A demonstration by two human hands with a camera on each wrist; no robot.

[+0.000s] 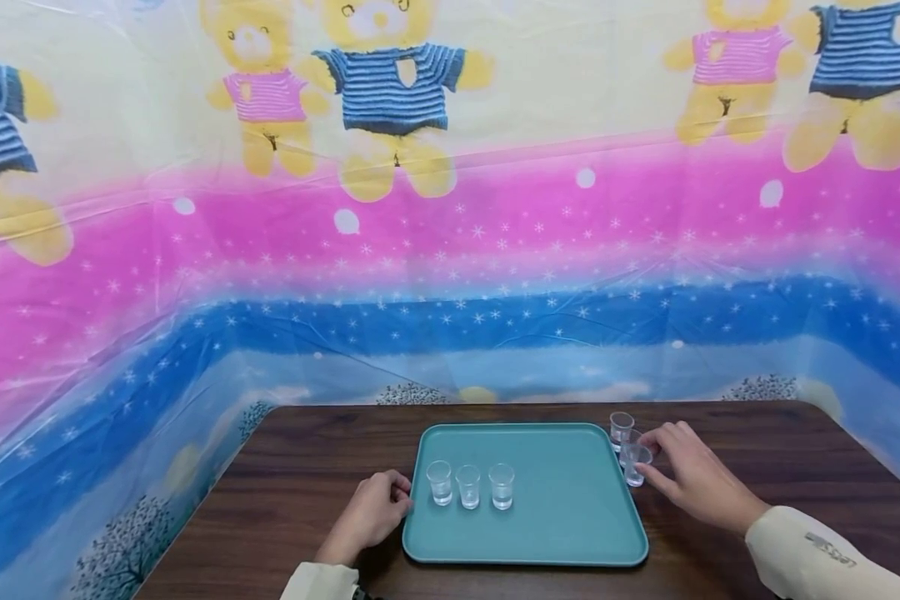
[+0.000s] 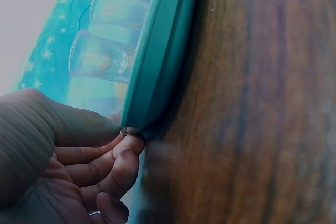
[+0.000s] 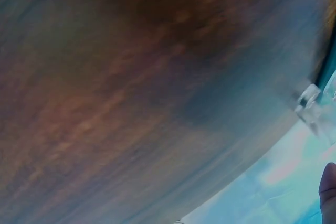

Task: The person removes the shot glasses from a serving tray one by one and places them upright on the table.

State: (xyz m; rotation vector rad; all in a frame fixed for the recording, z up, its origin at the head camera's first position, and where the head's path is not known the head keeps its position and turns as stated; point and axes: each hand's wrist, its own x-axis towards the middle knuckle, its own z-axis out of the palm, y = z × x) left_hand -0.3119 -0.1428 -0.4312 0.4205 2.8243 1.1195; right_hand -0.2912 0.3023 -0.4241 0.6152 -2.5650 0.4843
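A teal tray (image 1: 525, 542) lies on the wooden table, with three clear shot glasses standing in a row on its left part, the leftmost shot glass (image 1: 440, 483) nearest the left rim. My left hand (image 1: 371, 512) pinches the tray's left rim, thumb above and fingers beneath, as the left wrist view shows. Beyond the tray's right edge, my right hand (image 1: 693, 471) has thumb and index finger at the rim of a shot glass (image 1: 634, 477). Another shot glass (image 1: 621, 427) stands just behind it. In the right wrist view only a fingertip (image 3: 328, 190) and blurred glass show.
The dark wooden table (image 1: 307, 450) extends around the tray on both sides. A printed cloth (image 1: 525, 333) with bears and snowflakes hangs behind the table and along its sides.
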